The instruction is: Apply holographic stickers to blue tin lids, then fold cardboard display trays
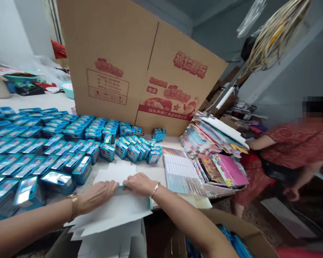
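Both hands work at a stack of white card box blanks, flat sheets with notched edges and a little teal print at the rim. My left hand, wearing a gold bracelet, has its fingers bent together on the top blank. Just to its right, my right hand, with a silver bangle, curls its fingers around the same blank near its fold. The fingertips are partly hidden. Beyond them, small made-up blue boxes stand in a cluster, and a blue box with a clear window lies left of my left hand.
Rows of blue boxes cover the left side. A large printed carton stands behind them. Piled printed sheets and booklets lie at right. An open carton with blue pieces sits below; a person stands beyond.
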Available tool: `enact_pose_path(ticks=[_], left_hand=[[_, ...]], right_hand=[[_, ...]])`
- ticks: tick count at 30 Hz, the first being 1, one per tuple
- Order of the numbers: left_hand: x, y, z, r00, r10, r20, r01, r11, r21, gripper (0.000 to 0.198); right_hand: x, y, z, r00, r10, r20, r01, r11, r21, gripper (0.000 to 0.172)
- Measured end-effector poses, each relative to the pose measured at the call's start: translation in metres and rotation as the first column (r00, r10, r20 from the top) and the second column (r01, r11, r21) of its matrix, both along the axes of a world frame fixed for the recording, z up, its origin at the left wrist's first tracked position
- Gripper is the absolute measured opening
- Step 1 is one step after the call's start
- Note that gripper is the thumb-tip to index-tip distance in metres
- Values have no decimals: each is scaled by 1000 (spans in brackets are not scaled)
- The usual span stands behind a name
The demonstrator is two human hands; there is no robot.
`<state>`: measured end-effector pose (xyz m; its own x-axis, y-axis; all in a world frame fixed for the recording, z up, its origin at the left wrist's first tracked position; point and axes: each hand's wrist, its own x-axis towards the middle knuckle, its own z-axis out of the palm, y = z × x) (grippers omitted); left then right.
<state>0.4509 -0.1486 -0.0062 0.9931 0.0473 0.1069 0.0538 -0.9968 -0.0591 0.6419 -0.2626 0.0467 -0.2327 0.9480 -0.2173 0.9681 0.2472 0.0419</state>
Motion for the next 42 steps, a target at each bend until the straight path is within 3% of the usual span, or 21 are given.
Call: enact_pose_path(ticks=[3,6,8,10,11,13,14,16,17,19,23,26,29,30,31,33,35,36,38,40,42], left_hand=[[25,-3,12,993,-115,-38,110,988,-105,21],[42,8,40,991,-131,11,130,971,-198,16],[39,15,57,991,-22,134,57,962,-265,34],[28,16,61,921,221,321,-66,899,-432,55],[22,13,57,837,388,386,-121,820,-560,63],[12,3,35,635,692,344,-177,563,-807,75],[10,-3,21,554,796,245,-185,405,-896,84],[12,-16,-6,511,859,48,-168,154,-974,98],[14,-21,-17,517,856,-16,-160,78,-984,100],[19,-24,-30,566,823,-46,-138,40,-990,91],[23,-13,-35,655,756,-16,-152,111,-982,67],[23,-5,-38,661,749,-42,-166,91,-982,65],[25,-13,-39,648,760,-42,-155,78,-985,68],[26,-17,-37,624,781,-19,-184,123,-975,70],[26,-20,-33,591,806,32,-228,206,-952,73],[26,-20,-19,581,785,216,-323,465,-824,78],[26,-9,-4,727,597,339,-320,732,-601,75],[27,0,4,840,454,296,-265,820,-507,68],[29,20,13,974,217,65,-167,882,-440,52],[32,35,16,989,95,-112,-135,888,-440,34],[33,42,15,985,62,-160,-125,896,-427,24]], right_hand=[[-3,-19,8,997,-83,7,83,996,-39,24],[-2,-33,9,985,-172,2,172,985,-23,31],[1,-41,3,966,-252,-52,252,968,-9,36],[1,-46,-8,900,-395,-184,398,917,-22,43],[-1,-48,-15,842,-471,-264,478,877,-41,45],[-10,-47,-31,709,-582,-398,602,793,-87,45],[-16,-45,-38,666,-607,-434,634,767,-99,46],[-27,-39,-47,633,-626,-456,661,743,-103,48],[-32,-35,-49,645,-625,-440,656,748,-101,49],[-35,-24,-46,702,-614,-361,627,773,-94,42],[-24,8,-38,717,-657,-234,664,745,-56,34],[-13,25,-41,670,-709,-220,718,694,-50,28],[-7,26,-46,679,-702,-216,708,704,-64,30],[-6,23,-47,699,-681,-218,685,725,-68,32],[-5,20,-46,726,-651,-222,654,754,-70,34],[-7,15,-42,793,-563,-233,565,822,-64,33],[-13,15,-38,854,-462,-238,466,884,-43,31],[-17,17,-36,879,-417,-234,422,906,-30,30],[-25,21,-35,912,-354,-207,360,933,-10,28],[-31,22,-35,930,-331,-161,335,942,0,30],[-31,13,-35,937,-335,-105,336,942,1,33]])
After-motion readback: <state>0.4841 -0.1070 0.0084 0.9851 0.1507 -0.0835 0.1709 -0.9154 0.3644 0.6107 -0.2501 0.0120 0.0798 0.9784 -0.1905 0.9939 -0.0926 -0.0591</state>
